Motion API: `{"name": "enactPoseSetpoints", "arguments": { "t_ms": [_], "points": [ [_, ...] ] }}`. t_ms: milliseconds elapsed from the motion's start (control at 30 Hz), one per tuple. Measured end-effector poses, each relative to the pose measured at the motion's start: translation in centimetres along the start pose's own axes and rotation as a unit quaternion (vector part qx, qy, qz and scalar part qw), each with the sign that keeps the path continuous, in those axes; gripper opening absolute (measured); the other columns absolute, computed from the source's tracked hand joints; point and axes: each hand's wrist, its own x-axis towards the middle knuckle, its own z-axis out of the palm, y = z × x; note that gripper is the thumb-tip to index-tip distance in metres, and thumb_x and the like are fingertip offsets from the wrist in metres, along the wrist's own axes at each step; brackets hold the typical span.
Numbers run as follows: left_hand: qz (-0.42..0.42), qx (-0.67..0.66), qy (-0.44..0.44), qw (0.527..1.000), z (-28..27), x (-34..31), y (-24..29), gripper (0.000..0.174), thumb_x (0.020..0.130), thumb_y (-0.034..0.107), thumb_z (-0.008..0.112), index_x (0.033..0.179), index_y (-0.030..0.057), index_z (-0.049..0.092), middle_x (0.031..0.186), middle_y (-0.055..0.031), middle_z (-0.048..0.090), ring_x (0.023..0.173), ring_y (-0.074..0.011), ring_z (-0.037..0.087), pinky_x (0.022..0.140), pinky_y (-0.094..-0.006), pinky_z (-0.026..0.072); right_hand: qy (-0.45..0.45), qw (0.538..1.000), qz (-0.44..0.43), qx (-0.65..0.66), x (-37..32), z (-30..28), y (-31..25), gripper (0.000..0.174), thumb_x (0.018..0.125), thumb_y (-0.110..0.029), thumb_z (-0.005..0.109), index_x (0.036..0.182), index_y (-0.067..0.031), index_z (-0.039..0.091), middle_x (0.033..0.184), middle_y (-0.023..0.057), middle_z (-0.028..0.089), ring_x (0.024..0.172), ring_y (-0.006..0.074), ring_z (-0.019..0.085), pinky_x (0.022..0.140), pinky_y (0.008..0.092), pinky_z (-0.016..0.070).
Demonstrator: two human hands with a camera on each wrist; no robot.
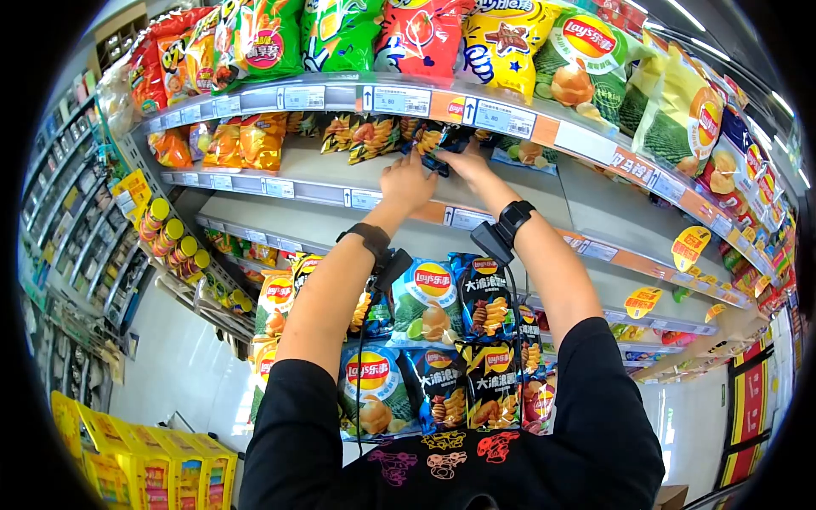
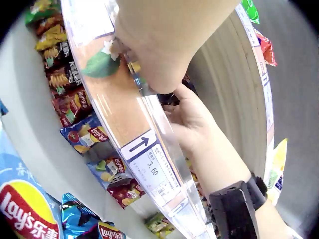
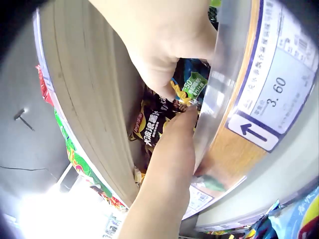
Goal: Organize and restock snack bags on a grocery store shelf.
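Note:
On the second shelf, a dark blue chip bag [image 1: 432,160] sits between my hands. My left hand [image 1: 406,184] holds its near left side, fingertips at the crinkled edge. My right hand [image 1: 474,167] grips it from the right, fingers curled over it. The right wrist view shows the bag's blue front with a green label [image 3: 195,84] under the right hand. A black Lay's bag [image 3: 149,122] lies just behind, beside the left hand's fingers. The left wrist view shows the right hand [image 2: 187,117] inside the shelf edge, while the bag is mostly hidden there.
A shelf edge with price tags [image 1: 497,116] runs close above the hands. The lower shelf edge [image 1: 467,218] passes under the forearms. Large chip bags [image 1: 421,38] line the top shelf. Stacked Lay's bags [image 1: 425,297] stand in front of my body. Yellow display boxes [image 1: 161,455] are at lower left.

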Motion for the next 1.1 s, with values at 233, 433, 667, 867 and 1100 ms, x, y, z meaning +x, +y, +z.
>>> {"name": "enactPoseSetpoints", "arguments": {
  "t_ms": [233, 433, 667, 867, 1100],
  "points": [
    [-0.011, -0.001, 0.028, 1.0, 0.0, -0.4, 0.4, 0.073, 0.081, 0.047, 0.05, 0.135, 0.0008, 0.034, 0.124, -0.016, 0.053, 0.119, -0.0301, 0.047, 0.098, -0.0432, 0.0345, 0.044, 0.999, 0.023, -0.012, 0.7, 1.4, -0.5, 0.109, 0.063, -0.03, 0.081, 0.137, 0.0072, 0.009, 0.133, 0.0235, 0.036, 0.121, 0.0253, 0.04, 0.099, 0.0305, 0.0359],
    [-0.015, 0.003, 0.035, 0.999, 0.1, -0.4, 0.6, 0.071, 0.08, 0.047, 0.052, 0.132, -0.0002, 0.039, 0.12, -0.0162, 0.055, 0.115, -0.0296, 0.049, 0.095, -0.0429, 0.0356, 0.05, 0.994, 0.081, -0.056, 1.7, 1.6, -0.9, 0.115, 0.057, -0.041, 0.082, 0.134, 0.012, 0.015, 0.124, 0.0277, 0.048, 0.11, 0.0312, 0.054, 0.088, 0.0312, 0.0463],
    [-0.012, -0.008, 0.067, 0.998, 0.2, -0.3, 0.6, 0.077, 0.078, 0.049, 0.053, 0.133, -0.0013, 0.035, 0.121, -0.0184, 0.054, 0.113, -0.0306, 0.05, 0.093, -0.043, 0.0372, 0.073, 0.997, 0.017, 0.004, 2.8, 1.3, 1.6, 0.082, 0.063, -0.029, 0.08, 0.123, 0.0075, 0.038, 0.113, 0.0223, 0.056, 0.1, 0.0286, 0.059, 0.08, 0.0316, 0.0489],
    [0.031, -0.087, 0.127, 0.988, 0.1, -0.4, 0.2, 0.083, 0.078, 0.054, 0.053, 0.135, -0.0014, 0.031, 0.121, -0.0229, 0.052, 0.109, -0.0359, 0.052, 0.09, -0.046, 0.0385, 0.023, 0.98, 0.094, 0.172, -2.2, -2.1, -3.2, 0.04, 0.071, -0.028, 0.074, 0.095, -0.0045, 0.052, 0.075, 0.0055, 0.058, 0.052, 0.011, 0.051, 0.044, 0.0254, 0.0397],
    [0.081, -0.2, 0.16, 0.963, -1.5, -0.8, -1.8, 0.072, 0.083, 0.046, 0.055, 0.133, -0.0017, 0.033, 0.118, -0.0256, 0.052, 0.11, -0.0381, 0.05, 0.096, -0.0432, 0.0355, -0.049, 0.97, 0.087, 0.223, -6.7, -6.1, -5.3, 0.033, 0.073, -0.032, 0.072, 0.084, -0.005, 0.056, 0.065, 0.0019, 0.053, 0.045, 0.0105, 0.046, 0.04, 0.0237, 0.037]
  ]
}}
